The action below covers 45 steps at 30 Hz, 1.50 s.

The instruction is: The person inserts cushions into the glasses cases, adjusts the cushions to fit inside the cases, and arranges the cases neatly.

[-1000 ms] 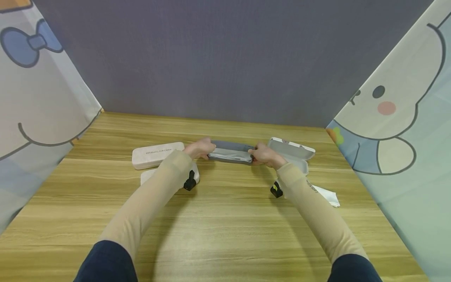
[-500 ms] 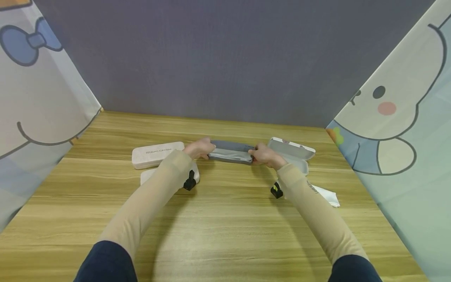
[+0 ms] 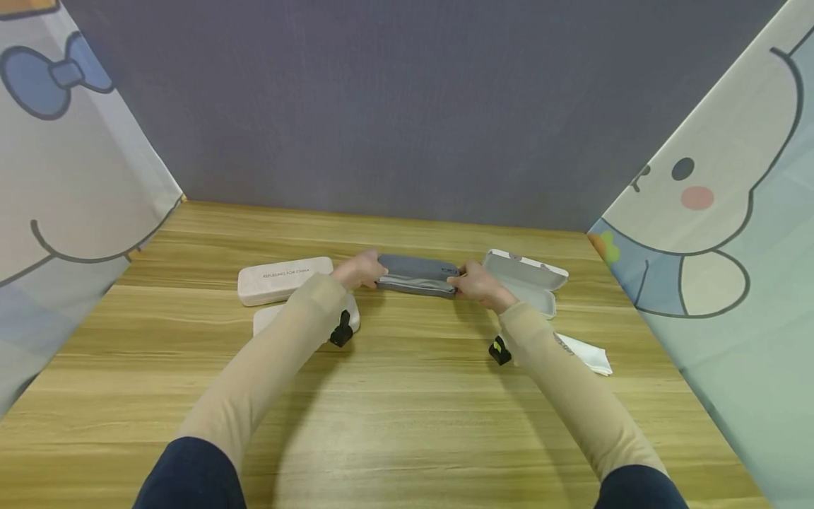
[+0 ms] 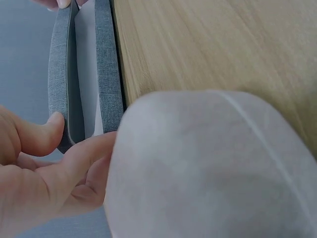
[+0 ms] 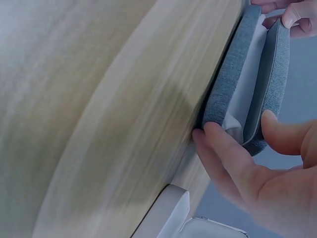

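A grey-blue fabric glasses case (image 3: 418, 267) lies lengthwise between my hands at the middle of the table. Its lid is tilted partway down over the base, and a pale cloth (image 5: 253, 62) shows inside through the gap. My left hand (image 3: 360, 269) grips the left end; in the left wrist view its thumb (image 4: 43, 135) is on the lid while the fingers are at the base. At the other end my right hand (image 3: 478, 283) holds the case likewise, thumb on the lid and fingertips (image 5: 213, 130) at the base's corner.
Left of the hands sits a closed white case (image 3: 285, 281) with lettering. A second white case (image 3: 264, 318) lies partly under my left forearm. On the right stand an open case (image 3: 523, 272) with a grey inside and a white cloth (image 3: 590, 355). A grey wall (image 3: 407, 113) rises behind.
Both hands have tilted the grey-blue case's lid down further, so less of the cloth inside shows. The other cases have not moved.
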Each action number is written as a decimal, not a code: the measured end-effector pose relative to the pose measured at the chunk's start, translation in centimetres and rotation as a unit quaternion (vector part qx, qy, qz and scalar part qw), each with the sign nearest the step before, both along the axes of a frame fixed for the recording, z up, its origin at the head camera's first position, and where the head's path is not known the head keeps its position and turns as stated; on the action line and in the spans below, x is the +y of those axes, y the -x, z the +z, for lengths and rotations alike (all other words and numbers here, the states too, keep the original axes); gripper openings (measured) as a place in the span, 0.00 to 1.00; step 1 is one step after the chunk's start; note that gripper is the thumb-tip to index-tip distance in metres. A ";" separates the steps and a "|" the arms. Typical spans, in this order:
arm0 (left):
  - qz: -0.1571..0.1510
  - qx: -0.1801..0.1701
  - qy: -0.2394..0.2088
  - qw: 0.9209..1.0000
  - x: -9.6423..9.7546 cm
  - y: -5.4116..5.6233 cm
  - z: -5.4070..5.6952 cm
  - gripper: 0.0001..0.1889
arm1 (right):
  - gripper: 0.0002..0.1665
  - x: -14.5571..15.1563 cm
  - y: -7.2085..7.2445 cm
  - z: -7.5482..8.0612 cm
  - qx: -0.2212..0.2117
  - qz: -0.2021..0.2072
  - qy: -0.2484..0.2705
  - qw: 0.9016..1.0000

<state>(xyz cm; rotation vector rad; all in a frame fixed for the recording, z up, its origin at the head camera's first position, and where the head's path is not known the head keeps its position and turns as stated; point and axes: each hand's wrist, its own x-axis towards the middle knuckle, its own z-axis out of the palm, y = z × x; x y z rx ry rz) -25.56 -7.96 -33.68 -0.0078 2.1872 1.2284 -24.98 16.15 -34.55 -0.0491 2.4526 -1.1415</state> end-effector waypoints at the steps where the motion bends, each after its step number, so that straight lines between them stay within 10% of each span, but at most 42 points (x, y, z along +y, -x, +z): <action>1: 0.002 0.002 0.002 1.000 0.0 0.0 0.0 0.35 | 0.15 0.0 -0.1 0.0 0.004 0.000 -0.006 1.000; 8: 0.008 0.019 0.015 1.000 0.1 0.0 0.0 0.35 | 0.28 -0.2 -0.3 -0.4 0.028 -0.007 -0.022 0.999; 45: 0.041 0.080 0.078 0.993 -1.0 1.5 -0.3 0.33 | 0.24 -3.5 1.8 -1.1 0.081 -0.037 -0.110 0.990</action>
